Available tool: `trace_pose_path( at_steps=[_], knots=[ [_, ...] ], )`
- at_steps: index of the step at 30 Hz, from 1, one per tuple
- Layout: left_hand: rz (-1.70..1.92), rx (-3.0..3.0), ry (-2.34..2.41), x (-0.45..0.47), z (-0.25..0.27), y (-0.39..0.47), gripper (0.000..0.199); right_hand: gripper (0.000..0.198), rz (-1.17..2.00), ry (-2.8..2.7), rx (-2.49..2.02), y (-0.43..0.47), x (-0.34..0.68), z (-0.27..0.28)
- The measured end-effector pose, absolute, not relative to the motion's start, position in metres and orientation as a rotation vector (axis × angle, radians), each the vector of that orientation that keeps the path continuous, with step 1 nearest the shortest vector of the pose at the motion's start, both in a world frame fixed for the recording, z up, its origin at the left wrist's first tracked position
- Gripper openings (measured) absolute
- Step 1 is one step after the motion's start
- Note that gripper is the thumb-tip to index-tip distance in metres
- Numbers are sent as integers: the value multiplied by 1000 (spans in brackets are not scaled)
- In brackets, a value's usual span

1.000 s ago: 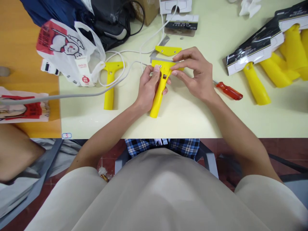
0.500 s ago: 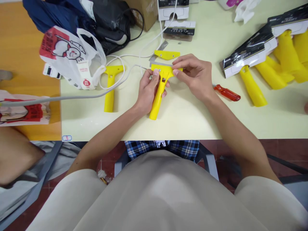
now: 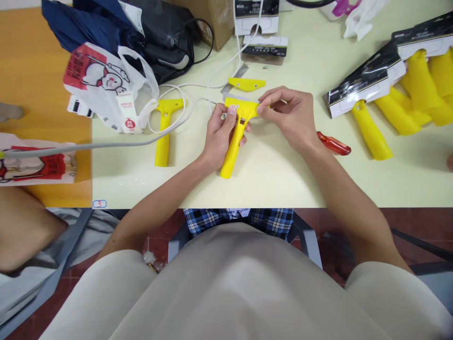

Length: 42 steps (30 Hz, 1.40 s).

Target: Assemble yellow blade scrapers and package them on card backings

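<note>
My left hand (image 3: 221,134) grips a yellow scraper (image 3: 231,148) just below its wide head, thumb on top near a small screw. A grey blade edge shows along the top of the head. My right hand (image 3: 290,115) pinches the right end of the head between thumb and fingers; whether a small part is also in that pinch is hidden. Just beyond lies a loose yellow scraper cover piece (image 3: 247,84) with two screws, beside a grey metal blade (image 3: 241,71). Another yellow scraper body (image 3: 163,132) rests to the left. A red screwdriver handle (image 3: 334,143) lies by my right wrist.
Packaged yellow scrapers (image 3: 371,130) with black cards are heaped at right. White cables (image 3: 184,85) loop across the table. At left are a plastic bag (image 3: 106,80) and a black bag (image 3: 166,33). Black-and-white packaging (image 3: 265,49) and a small metal bit (image 3: 265,67) lie at the back.
The view has shifted slightly, so most things sit a little lower. My right fingers have curled a little at the head's right end. My left hand keeps its hold on the scraper.
</note>
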<state>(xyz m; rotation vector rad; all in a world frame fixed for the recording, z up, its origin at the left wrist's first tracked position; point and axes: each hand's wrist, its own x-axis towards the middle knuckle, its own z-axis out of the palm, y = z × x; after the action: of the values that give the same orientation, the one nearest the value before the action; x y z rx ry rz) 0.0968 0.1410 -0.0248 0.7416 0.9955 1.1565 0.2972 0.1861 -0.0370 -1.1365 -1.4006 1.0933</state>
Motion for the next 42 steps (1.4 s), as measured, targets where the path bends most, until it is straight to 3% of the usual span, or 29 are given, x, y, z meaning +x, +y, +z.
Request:
trace_pose_path(
  at_steps=[5,13,24,32,37,42],
  knots=[
    [1168,727,996,97,-26,142,38,56,1112,-1425,-1067,186,300,-36],
    [1160,732,1009,98,-24,142,37,63,1008,-1477,-1089,187,301,-34],
    [1134,724,1029,98,-22,139,32,80,1207,-1374,-1090,192,302,-38],
    [1183,724,1039,99,-19,140,34,57,799,-1648,-1170,172,292,-19],
    [1178,751,1083,99,-17,139,34,43,726,-1831,-1123,170,296,-16],
    [1266,751,976,97,-19,140,34,42,669,-1975,-1022,175,304,-21]
  ],
)
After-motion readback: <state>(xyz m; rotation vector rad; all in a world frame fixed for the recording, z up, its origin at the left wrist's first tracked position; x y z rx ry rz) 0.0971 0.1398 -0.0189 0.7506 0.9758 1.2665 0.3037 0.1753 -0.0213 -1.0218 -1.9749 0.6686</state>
